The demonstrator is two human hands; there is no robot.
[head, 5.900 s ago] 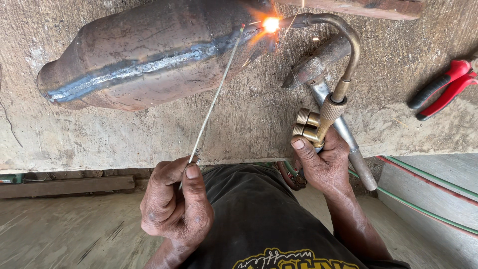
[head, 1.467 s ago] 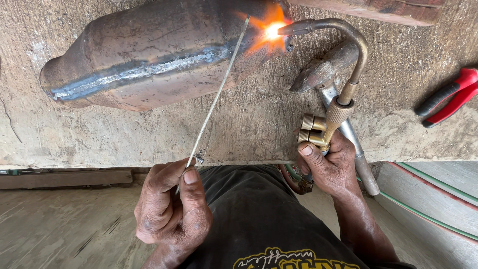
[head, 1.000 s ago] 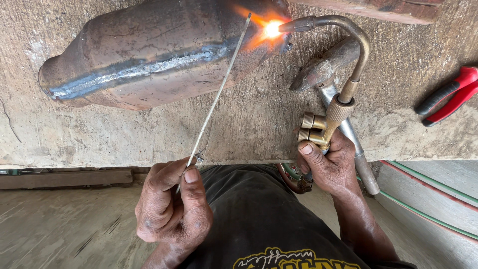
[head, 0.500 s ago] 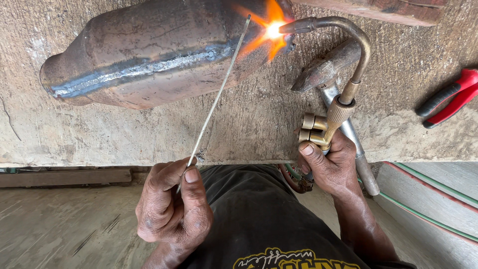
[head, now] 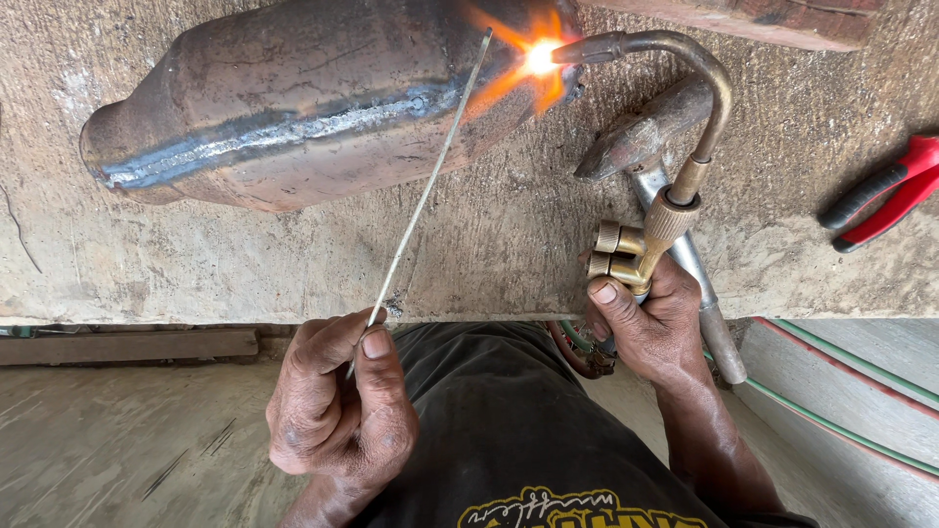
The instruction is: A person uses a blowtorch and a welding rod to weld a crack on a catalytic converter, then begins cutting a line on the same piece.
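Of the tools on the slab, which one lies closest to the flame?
The hammer, its head lying just under the torch neck. The red pliers lie far off at the slab's right edge.

No packages, signs or screens in view, only a yellow printed emblem [head: 572,508] on the person's dark shirt, curved band of lettering, bottom edge of the view, between the two forearms

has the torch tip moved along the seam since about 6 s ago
Cannot tell: the torch tip sits at the same right end of the metal shell, and small shifts match camera sway.
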